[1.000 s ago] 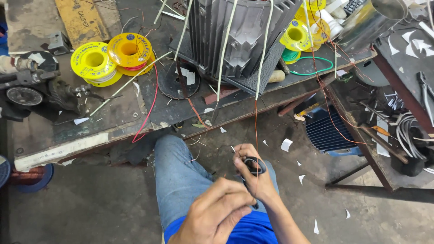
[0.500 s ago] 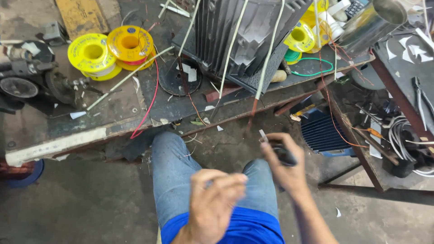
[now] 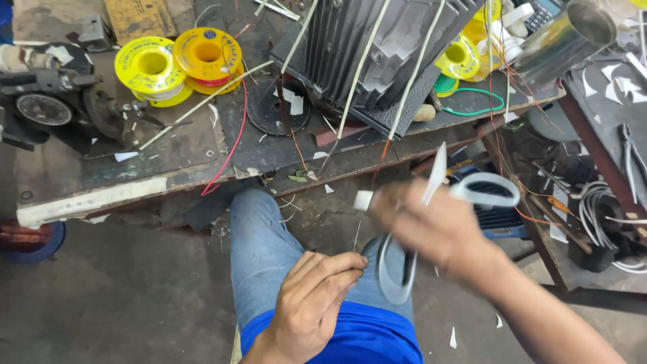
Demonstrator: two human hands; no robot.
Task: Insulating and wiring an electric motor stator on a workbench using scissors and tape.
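The right hand (image 3: 431, 226), blurred in the head view, is wrapped around a pair of white-handled scissors (image 3: 431, 222): one oval loop hangs below the fingers, the other sticks out to the right, and the pale blades point up past the knuckles (the blur hides whether the blades are apart or together). A small white stub, perhaps a piece of sleeve, shows at the left edge of that hand, too smeared to tell more. The left hand (image 3: 317, 296) sits lower, over the blue shirt and the jeans-clad knee (image 3: 263, 249), with its fingertips pinched narrow on a thin pale wire (image 3: 356, 236) that rises from them toward the bench; the two hands are near each other but not touching. Above them, on the scratched dark metal workbench (image 3: 87, 195), stands a black finned motor housing (image 3: 367, 54) with several white sleeved leads draped down its front. To its left lie a yellow plastic wire spool (image 3: 149, 71) and an orange plastic spool (image 3: 207, 57), side by side and touching, with a red wire (image 3: 232, 145) trailing from them over the bench edge. A green wire loop (image 3: 482, 108) lies to the right of the housing.
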